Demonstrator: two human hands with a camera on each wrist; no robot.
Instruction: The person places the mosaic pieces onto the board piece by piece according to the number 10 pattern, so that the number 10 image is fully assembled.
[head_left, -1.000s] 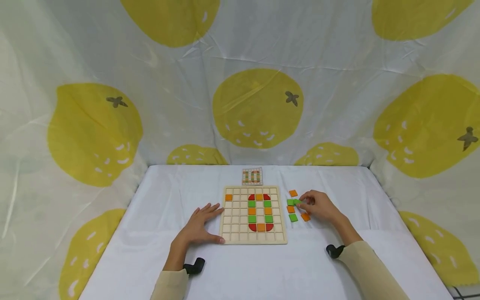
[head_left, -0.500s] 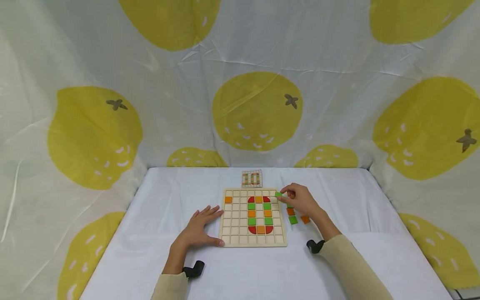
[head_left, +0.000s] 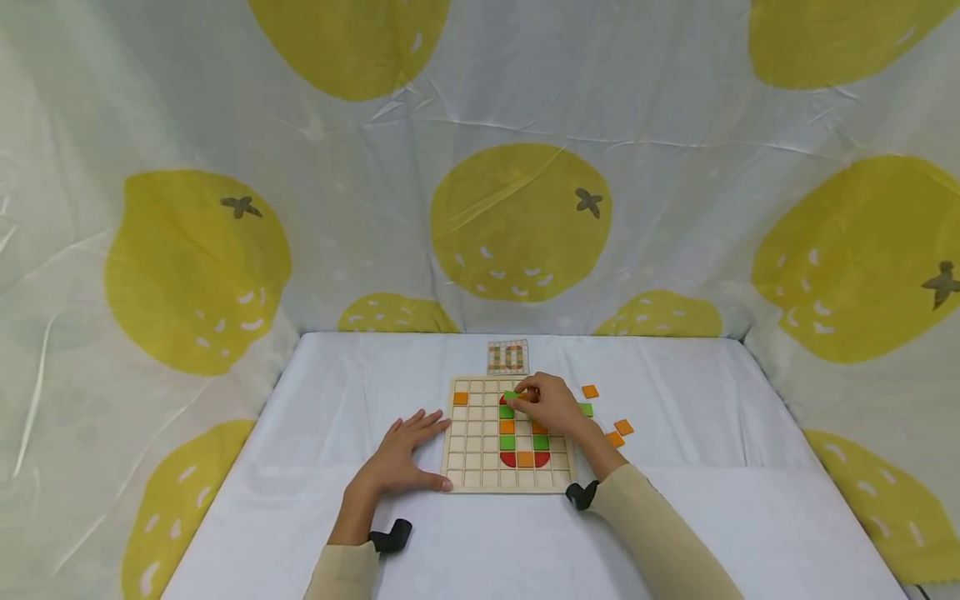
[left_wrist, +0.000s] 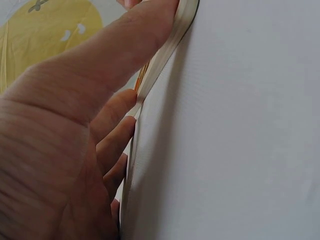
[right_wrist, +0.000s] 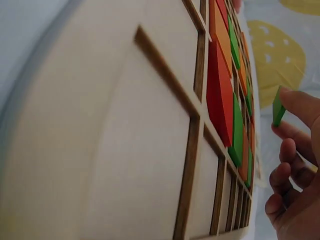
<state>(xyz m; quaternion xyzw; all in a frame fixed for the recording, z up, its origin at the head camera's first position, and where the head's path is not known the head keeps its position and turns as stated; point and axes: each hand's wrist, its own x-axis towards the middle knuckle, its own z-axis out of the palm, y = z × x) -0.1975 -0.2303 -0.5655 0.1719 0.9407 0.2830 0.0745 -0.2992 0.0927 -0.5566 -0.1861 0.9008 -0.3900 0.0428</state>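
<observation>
A light wooden grid board [head_left: 474, 457] lies on the white cloth, with an orange tile [head_left: 461, 399] in its upper left and a ring of red, orange and green tiles right of centre. My left hand [head_left: 405, 454] rests at the board's left edge, fingers spread, thumb at the near corner. In the left wrist view the thumb [left_wrist: 115, 45] touches the board's rim. Over the ring's top, my right hand [head_left: 553, 406] pinches a green square tile [right_wrist: 278, 107] between thumb and fingertips. The right wrist view shows this tile held clear of the board; the hand covers part of the ring.
A small pattern card [head_left: 507, 357] lies just beyond the board. To the right are loose tiles: a far orange tile [head_left: 591, 391], a partly hidden green tile [head_left: 587, 409] and orange ones nearer my right forearm. A lemon-print curtain [head_left: 517, 221] hangs behind.
My right hand picked up a green tile from the loose pieces on the right and carried it left, over the ring on the board. The left hand stayed at the board's edge.
</observation>
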